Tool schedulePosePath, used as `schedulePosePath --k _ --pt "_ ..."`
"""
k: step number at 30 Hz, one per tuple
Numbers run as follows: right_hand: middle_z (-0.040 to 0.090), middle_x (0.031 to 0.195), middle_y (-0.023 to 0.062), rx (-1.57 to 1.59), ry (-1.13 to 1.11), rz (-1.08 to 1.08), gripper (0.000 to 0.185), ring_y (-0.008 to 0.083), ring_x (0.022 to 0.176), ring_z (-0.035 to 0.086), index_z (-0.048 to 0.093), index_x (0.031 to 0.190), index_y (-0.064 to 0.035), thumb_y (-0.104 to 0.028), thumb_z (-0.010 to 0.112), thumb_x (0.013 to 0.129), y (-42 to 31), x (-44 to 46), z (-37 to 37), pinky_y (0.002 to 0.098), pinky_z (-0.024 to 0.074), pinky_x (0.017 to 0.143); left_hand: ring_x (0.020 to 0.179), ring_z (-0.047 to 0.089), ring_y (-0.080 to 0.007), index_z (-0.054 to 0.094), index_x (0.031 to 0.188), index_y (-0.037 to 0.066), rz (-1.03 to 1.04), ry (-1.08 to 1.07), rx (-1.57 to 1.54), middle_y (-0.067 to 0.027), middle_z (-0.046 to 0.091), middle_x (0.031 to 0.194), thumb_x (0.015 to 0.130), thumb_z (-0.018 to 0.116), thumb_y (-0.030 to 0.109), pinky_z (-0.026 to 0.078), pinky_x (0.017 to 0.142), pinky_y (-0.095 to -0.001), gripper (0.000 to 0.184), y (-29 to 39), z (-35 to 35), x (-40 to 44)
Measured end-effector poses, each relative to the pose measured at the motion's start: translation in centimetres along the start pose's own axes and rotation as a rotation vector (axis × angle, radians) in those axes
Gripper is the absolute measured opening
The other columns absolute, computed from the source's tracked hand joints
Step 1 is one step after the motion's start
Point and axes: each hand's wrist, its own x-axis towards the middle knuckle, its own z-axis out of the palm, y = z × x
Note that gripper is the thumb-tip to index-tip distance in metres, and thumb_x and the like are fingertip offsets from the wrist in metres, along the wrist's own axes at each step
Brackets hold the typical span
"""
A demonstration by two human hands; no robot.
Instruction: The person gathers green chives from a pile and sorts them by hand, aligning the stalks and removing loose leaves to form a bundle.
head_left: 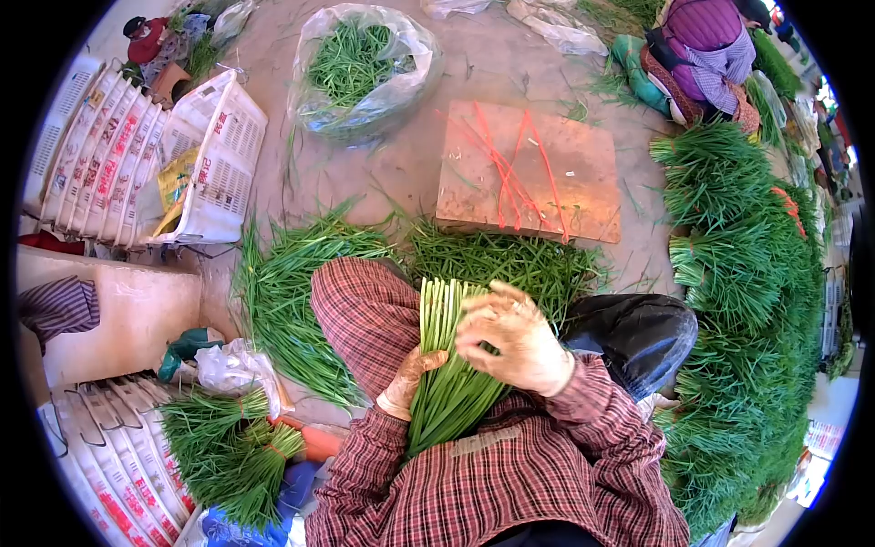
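Observation:
An upright bundle of green chives (456, 387), its pale stem ends at the top, rests in my lap against the checked jacket. Wrapped round its left side is my left hand (410, 378), in a thin, stained glove. My right hand (512, 339), gloved too and slightly blurred, hovers at the bundle's upper right. Its fingers are bent and apart, with a gap by the thumb and nothing visible in them. Loose chives (305, 305) lie on the floor beyond my left knee, and more loose greens (501, 264) lie in front of my legs.
A wooden board (583, 169) with red ties (506, 178) lies ahead. Behind it stands a plastic bag of greens (351, 64). White crates (219, 155) are at left, tied bundles (232, 447) at lower left. Piled chives (738, 319) line the right; a person (706, 55) bends beyond.

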Motion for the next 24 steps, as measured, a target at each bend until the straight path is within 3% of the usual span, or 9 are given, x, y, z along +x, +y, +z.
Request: schedulePosePath --k 2,3,4,6,8,11,12,17,24 --pt "0.074 0.108 -0.0004 0.781 0.147 -0.072 0.013 0.0229 0.122 0.064 0.073 0.099 -0.0139 -0.019 0.078 0.089 -0.1 -1.0 -3.0 0.0506 0.0337 0.119 0.110 0.068 -0.0211 0.048 0.148 0.002 -0.005 -0.020 0.041 -0.0104 0.066 0.130 0.097 0.068 0.022 0.057 0.098 -0.0342 0.059 0.3 0.1 0.0" --pt "0.075 0.099 0.0000 0.893 0.289 -0.053 0.016 0.0226 0.113 0.068 0.073 0.098 -0.0130 -0.010 0.081 0.086 0.1 -1.6 -3.2 0.0505 0.0396 0.115 0.110 0.068 -0.0223 0.049 0.147 0.001 0.009 -0.023 0.056 -0.0118 0.066 0.129 0.095 0.071 0.028 0.057 0.098 -0.0346 0.063 0.4 0.4 -0.2" --pt "0.075 0.102 0.0020 0.904 0.324 -0.011 0.014 0.0223 0.113 0.068 0.073 0.098 -0.0114 -0.014 0.081 0.087 1.0 -2.1 -4.2 0.0458 0.0467 0.109 0.110 0.068 -0.0223 0.049 0.147 0.001 0.009 -0.023 0.056 -0.0118 0.066 0.129 0.095 0.071 0.028 0.057 0.098 -0.0346 0.063 0.3 0.2 -0.2" --pt "0.075 0.103 0.0047 0.415 0.423 0.219 0.017 0.0242 0.112 0.068 0.073 0.100 -0.0101 -0.019 0.082 0.088 2.2 -2.6 -3.6 0.0418 0.0502 0.104 0.105 0.070 -0.0228 0.050 0.145 0.001 -0.034 -0.034 0.011 -0.0126 0.068 0.126 0.092 0.075 0.028 0.060 0.092 -0.0352 0.066 0.3 -0.2 0.1" --pt "0.072 0.120 0.0135 0.415 0.363 0.303 0.038 0.0307 0.116 0.066 0.070 0.120 -0.0061 -0.030 0.078 0.091 2.9 -3.1 -2.2 0.0417 0.0505 0.104 0.110 0.068 -0.0229 0.047 0.148 0.001 0.000 -0.116 0.045 -0.0125 0.066 0.130 0.088 0.079 0.031 0.059 0.096 -0.0359 0.074 0.5 0.4 0.3" --pt "0.063 0.137 0.0205 0.265 0.029 0.359 0.066 0.0336 0.130 0.059 0.055 0.144 -0.0028 -0.041 0.074 0.093 2.7 -3.5 -0.4 0.0417 0.0472 0.109 0.119 0.064 -0.0233 0.043 0.151 0.002 0.087 -0.181 0.282 -0.0120 0.062 0.136 0.081 0.088 0.034 0.054 0.102 -0.0374 0.089 -0.6 -1.1 1.3" --pt "0.065 0.131 0.0182 0.310 0.054 0.363 0.063 0.0328 0.125 0.062 0.057 0.140 -0.0036 -0.038 0.077 0.091 2.6 -3.2 0.2 0.0409 0.0499 0.105 0.124 0.061 -0.0234 0.042 0.152 0.003 0.144 -0.173 0.492 -0.0115 0.061 0.138 0.077 0.092 0.035 0.052 0.105 -0.0380 0.096 -0.8 -1.8 1.7" --pt "0.070 0.100 0.0064 0.833 0.075 0.478 0.019 0.0178 0.095 0.067 0.073 0.101 -0.0058 -0.018 0.082 0.089 3.8 -3.0 -0.5 0.0329 0.0534 0.088 0.120 0.063 -0.0205 0.049 0.145 0.003 0.091 -0.070 0.314 -0.0084 0.064 0.132 0.082 0.090 0.023 0.050 0.106 -0.0354 0.078 0.1 1.1 0.1" --pt "0.070 0.113 0.0081 1.108 0.199 0.509 0.018 0.0168 0.097 0.068 0.072 0.108 -0.0048 -0.012 0.078 0.092 4.5 -3.9 1.8 0.0300 0.0543 0.088 0.113 0.066 -0.0212 0.051 0.143 0.000 0.079 -0.020 0.223 -0.0078 0.066 0.128 0.080 0.091 0.029 0.054 0.101 -0.0353 0.080 0.0 0.8 0.1"
